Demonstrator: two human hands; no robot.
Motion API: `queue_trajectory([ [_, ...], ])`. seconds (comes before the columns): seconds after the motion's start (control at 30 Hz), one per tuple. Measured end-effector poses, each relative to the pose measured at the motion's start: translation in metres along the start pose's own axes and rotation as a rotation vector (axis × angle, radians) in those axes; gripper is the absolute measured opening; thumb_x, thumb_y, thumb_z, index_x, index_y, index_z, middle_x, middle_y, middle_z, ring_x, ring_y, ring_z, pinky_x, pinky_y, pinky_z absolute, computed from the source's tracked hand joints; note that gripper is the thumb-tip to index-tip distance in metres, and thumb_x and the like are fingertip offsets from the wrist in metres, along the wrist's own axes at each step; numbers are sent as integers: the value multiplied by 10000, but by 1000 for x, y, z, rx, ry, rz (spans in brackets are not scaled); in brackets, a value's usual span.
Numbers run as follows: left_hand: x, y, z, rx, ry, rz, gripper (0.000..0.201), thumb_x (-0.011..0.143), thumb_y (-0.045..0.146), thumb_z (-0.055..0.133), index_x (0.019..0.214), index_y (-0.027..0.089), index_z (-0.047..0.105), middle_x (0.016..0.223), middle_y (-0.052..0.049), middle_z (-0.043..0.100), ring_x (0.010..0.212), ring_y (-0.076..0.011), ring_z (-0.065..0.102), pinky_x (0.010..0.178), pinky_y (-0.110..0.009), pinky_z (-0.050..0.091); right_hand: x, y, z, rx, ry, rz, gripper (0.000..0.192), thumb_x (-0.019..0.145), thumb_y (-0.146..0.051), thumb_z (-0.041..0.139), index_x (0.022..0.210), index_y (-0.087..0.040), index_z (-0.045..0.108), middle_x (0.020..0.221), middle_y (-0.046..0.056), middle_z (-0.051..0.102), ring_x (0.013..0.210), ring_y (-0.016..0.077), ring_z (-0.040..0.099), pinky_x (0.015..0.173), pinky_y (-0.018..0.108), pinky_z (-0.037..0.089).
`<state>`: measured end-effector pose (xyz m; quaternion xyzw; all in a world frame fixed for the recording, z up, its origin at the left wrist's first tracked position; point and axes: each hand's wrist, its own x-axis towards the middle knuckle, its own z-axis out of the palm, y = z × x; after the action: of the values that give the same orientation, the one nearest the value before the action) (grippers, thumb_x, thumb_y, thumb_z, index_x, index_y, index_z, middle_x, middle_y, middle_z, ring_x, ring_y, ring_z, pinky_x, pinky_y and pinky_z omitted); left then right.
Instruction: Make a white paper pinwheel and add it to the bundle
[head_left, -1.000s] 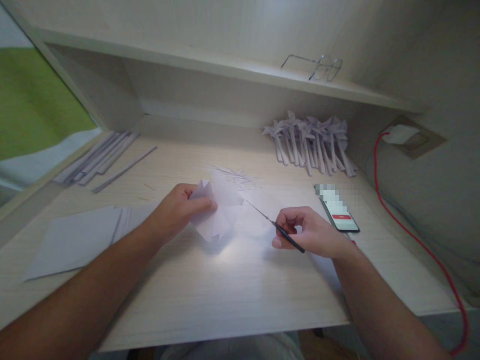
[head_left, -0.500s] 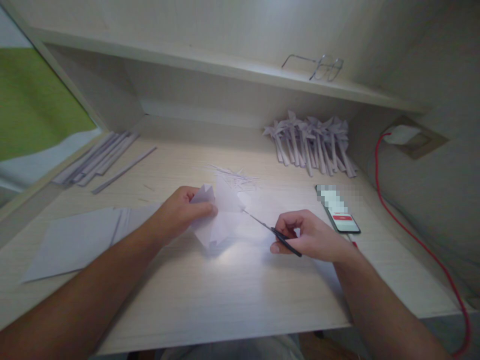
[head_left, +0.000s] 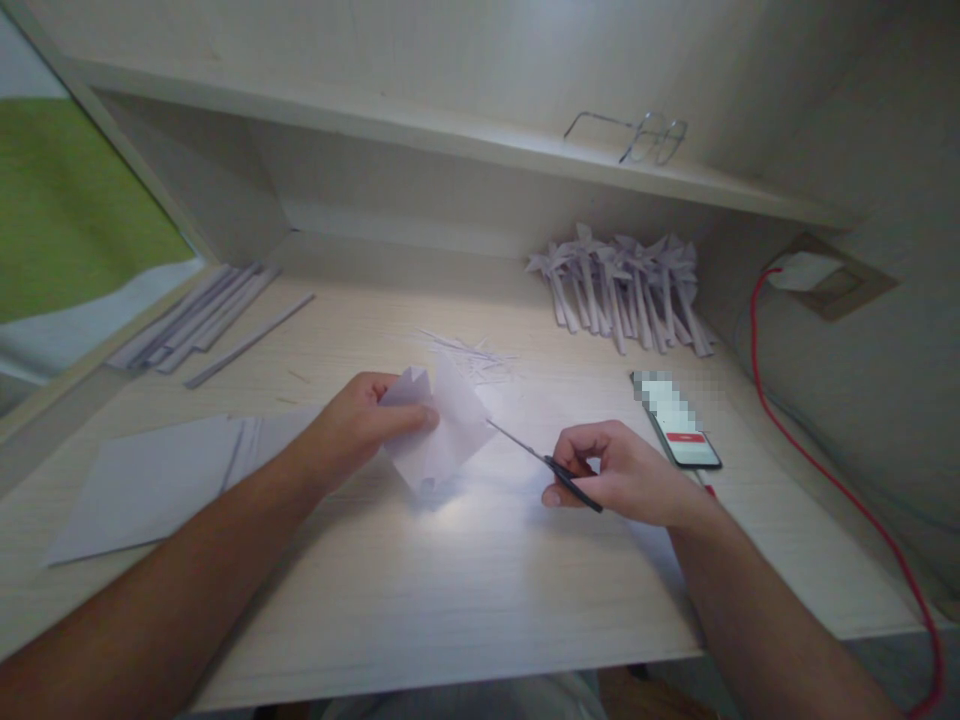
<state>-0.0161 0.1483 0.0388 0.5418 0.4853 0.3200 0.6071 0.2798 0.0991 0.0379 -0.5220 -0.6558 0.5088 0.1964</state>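
Note:
A creased white piece of paper [head_left: 457,425] is pinched in my left hand [head_left: 367,425], with the thumb on top and the other fingers mostly behind it. Its creases run toward the centre. My right hand [head_left: 611,470] is closed around the black handles of a pair of scissors [head_left: 559,472]. Their thin blades point left, and the tips reach the right edge of the paper. Whether the blades are apart is hard to make out. Just behind the paper lies a loose heap of thin paper strips [head_left: 480,360].
Folded paper pinwheels on rolled sticks [head_left: 619,285] lie at the back right. A phone [head_left: 679,420] rests by my right hand, near a red cable [head_left: 817,460]. Paper sticks [head_left: 199,315] and white sheets [head_left: 150,480] are at the left. Glasses [head_left: 652,137] sit on the shelf [head_left: 450,137].
The paper has turned slightly, and its right part faces me more broadly. My hands and the scissors have hardly moved.

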Motion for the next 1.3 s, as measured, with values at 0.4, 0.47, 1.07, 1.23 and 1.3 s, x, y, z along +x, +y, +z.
queue_trajectory([
  [0.4, -2, 1, 8, 216, -122, -49, 148, 640, 307, 805, 692, 170, 778, 638, -43, 734, 551, -187, 635, 511, -247, 436, 11, 6, -2, 192, 507, -172, 317, 709, -420, 879, 800, -195, 674, 807, 32, 710, 723, 170, 624, 659, 294, 471],
  [0.47, -6, 2, 16, 260, -274, -101, 118, 658, 284, 763, 693, 172, 775, 621, -25, 722, 533, -180, 623, 494, -239, 418, 11, -2, 13, 251, 466, -274, 305, 690, -381, 900, 833, -205, 696, 907, 53, 750, 839, 202, 670, 766, 326, 508],
  [1.07, -6, -2, 23, 267, -330, -78, 126, 646, 254, 737, 736, 173, 772, 631, -12, 701, 553, -172, 604, 501, -234, 388, 13, -5, 40, 333, 303, -276, 276, 718, -279, 876, 872, -204, 659, 970, 70, 776, 890, 212, 697, 806, 341, 525],
  [1.23, -7, 0, 26, 293, -377, -72, 96, 653, 241, 722, 717, 178, 754, 641, 0, 699, 562, -172, 617, 510, -236, 396, 14, -3, 50, 262, 352, -264, 241, 706, -250, 856, 782, -202, 632, 803, 21, 703, 715, 164, 618, 667, 298, 484],
  [1.3, -4, -3, 26, 242, -332, -40, 106, 658, 243, 744, 737, 173, 750, 682, -5, 715, 596, -174, 639, 540, -240, 426, 16, -2, 51, 246, 379, -253, 246, 697, -259, 853, 762, -203, 622, 783, 15, 686, 701, 161, 598, 651, 298, 473],
])
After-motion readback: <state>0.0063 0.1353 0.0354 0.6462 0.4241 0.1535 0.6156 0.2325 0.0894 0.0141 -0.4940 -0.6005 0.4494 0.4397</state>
